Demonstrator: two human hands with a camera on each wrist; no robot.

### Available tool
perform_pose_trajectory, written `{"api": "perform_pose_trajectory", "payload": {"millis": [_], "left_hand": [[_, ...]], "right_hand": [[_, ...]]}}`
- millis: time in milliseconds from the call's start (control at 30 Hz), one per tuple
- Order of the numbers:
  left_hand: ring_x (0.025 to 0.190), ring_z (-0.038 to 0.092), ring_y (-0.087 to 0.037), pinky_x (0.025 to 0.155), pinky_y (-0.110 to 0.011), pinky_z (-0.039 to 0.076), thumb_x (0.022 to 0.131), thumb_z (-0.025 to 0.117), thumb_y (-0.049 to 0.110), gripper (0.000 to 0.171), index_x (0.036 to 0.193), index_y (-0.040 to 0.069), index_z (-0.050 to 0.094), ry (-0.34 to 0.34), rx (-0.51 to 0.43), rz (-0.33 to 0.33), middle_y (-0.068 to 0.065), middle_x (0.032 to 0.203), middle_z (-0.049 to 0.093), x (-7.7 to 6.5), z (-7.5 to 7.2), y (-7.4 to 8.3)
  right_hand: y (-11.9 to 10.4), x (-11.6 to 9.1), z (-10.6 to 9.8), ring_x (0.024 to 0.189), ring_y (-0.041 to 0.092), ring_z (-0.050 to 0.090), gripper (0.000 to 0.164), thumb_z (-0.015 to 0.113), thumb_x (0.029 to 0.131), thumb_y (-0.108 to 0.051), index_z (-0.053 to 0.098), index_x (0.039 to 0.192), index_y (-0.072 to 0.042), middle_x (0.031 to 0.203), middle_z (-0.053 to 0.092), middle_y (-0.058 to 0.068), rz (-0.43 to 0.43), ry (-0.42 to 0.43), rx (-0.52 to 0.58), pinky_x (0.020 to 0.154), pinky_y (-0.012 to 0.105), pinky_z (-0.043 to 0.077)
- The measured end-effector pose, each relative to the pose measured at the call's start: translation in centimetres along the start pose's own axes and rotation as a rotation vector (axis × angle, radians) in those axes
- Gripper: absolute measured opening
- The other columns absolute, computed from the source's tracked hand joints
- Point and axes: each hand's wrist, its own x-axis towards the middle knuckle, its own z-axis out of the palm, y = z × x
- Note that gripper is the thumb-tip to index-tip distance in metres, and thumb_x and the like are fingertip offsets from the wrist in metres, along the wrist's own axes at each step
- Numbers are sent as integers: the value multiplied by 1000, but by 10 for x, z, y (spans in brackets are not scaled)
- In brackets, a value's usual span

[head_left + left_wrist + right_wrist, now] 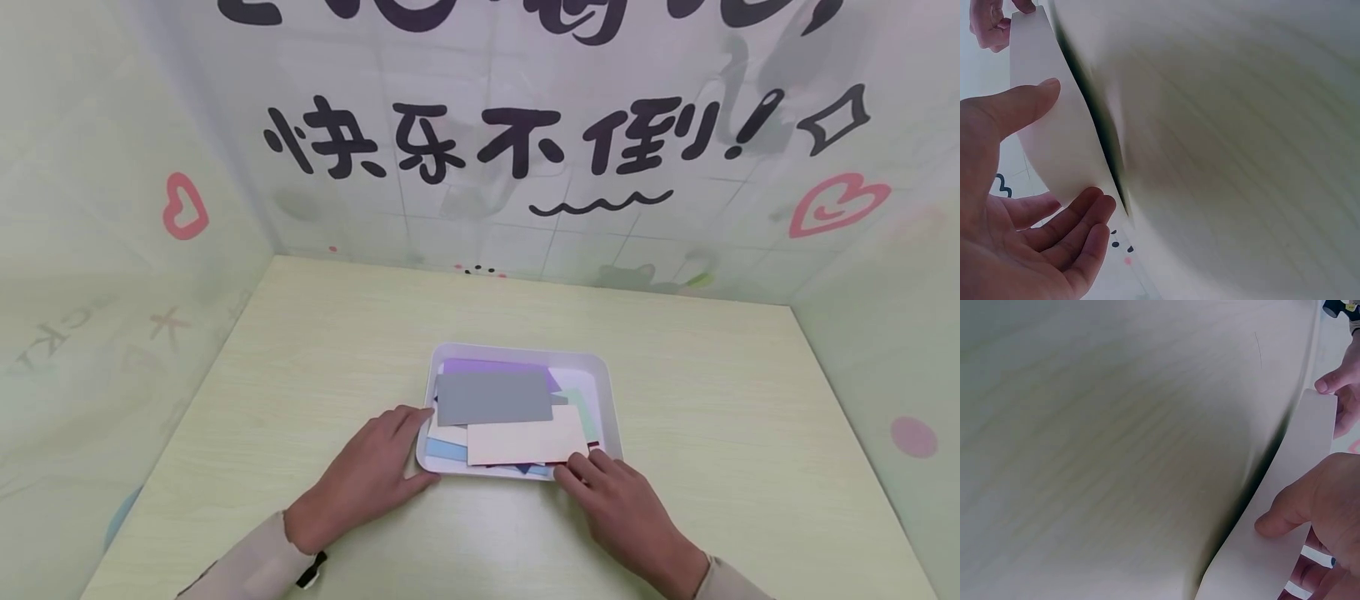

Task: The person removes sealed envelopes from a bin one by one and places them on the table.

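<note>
In the head view, the person's left hand [367,467] is set at the front left corner of a shallow white tray [517,348]. Its fingers [1091,250] are seen in the left wrist view to be bent around the tray's end, while the thumb is pressed flat on the front wall; the tray is held firmly enough between them. The tray itself is placed at the middle of the pale table [337,333], and along its lower edge a dark shadow is seen; whether it is raised cannot be told.

Inside, loose cards are overlapped: a light blue card [446,450] at the left, a grey card [495,398] laid partly over a purple card [480,366], then a cream card [525,437], and a pale green card [583,408] further right. The front right corner is gripped by the right hand [618,504], its fingers curled over the rim and its thumb laid on the outer wall.

If one end were raised more than the other, the upper cards could be slid off the heap, since nothing is seen pinning them. The cream card, being nearest the right fingertips, could also be snagged or creased by them.
</note>
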Motion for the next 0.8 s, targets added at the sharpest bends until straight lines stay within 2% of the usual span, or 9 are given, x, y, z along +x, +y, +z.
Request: {"api": "perform_pose_trajectory", "payload": {"millis": [800], "left_hand": [[105, 58, -23, 90, -40, 48, 77, 82, 43, 78, 135, 0, 53, 23, 3, 3, -8, 120, 58, -11, 5, 0]], "right_hand": [[-7, -4, 3, 72, 15, 44, 44, 17, 100, -6, 60, 104, -14, 89, 49, -5, -17, 9, 34, 58, 23, 41]]}}
